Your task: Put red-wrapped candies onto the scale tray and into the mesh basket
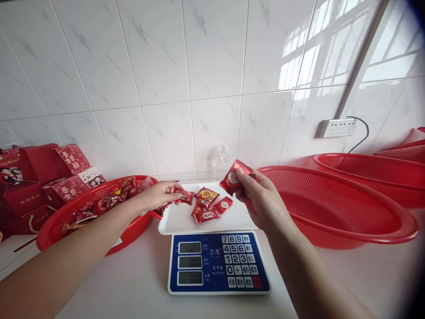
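My left hand point(159, 195) is closed on a red wrapped candy point(183, 196) at the left side of the scale's white tray point(179, 220). Above the tray's right edge, my right hand point(260, 192) pinches a shiny red candy packet point(234, 177) between thumb and fingers; more red wrapper shows under the fingers. Several wrapped candies point(207, 215) lie on the tray between the hands, one with a yellow label point(206, 196). In front is the scale's blue keypad panel point(219, 263), its displays too faint to read fully.
A red basket point(44, 235) with many wrapped candies stands at left, beside red gift boxes point(43, 164). To the right are a large red basket point(332, 208) and another red basket point(372, 170) behind it. A power strip point(338, 128) is on the tiled wall.
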`<state>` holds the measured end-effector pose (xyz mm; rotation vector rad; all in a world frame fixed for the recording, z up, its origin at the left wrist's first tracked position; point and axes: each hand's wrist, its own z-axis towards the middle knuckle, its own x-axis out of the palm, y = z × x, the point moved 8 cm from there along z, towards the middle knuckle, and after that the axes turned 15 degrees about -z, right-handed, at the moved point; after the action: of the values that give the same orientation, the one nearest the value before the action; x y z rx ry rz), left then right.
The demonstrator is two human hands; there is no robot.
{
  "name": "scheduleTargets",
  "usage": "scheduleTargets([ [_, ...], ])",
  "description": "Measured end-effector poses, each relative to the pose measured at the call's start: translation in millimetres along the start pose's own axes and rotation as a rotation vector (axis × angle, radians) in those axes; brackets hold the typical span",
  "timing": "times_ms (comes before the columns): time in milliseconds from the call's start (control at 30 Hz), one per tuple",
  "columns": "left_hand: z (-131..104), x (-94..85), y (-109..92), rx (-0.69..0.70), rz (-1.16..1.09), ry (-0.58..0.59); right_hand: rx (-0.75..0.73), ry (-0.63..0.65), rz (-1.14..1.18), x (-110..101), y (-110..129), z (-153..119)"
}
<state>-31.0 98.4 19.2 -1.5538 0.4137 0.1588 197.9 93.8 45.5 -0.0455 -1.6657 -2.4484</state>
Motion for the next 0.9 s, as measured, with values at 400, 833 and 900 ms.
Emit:
scheduleTargets([
  [400,46.4,15.8,-7.8,0.022,0.157,-0.3,-0.019,0.007,0.023,-5.8,9.7,-1.0],
  [833,47.0,25.9,1.5,0.086,0.333,-0.235,-0.028,0.016,0.026,-5.6,9.4,-0.2],
  [900,40.2,28.9,3.0,0.056,0.364,-0.214,-0.022,0.014,0.037,-5.3,8.6,-0.2],
])
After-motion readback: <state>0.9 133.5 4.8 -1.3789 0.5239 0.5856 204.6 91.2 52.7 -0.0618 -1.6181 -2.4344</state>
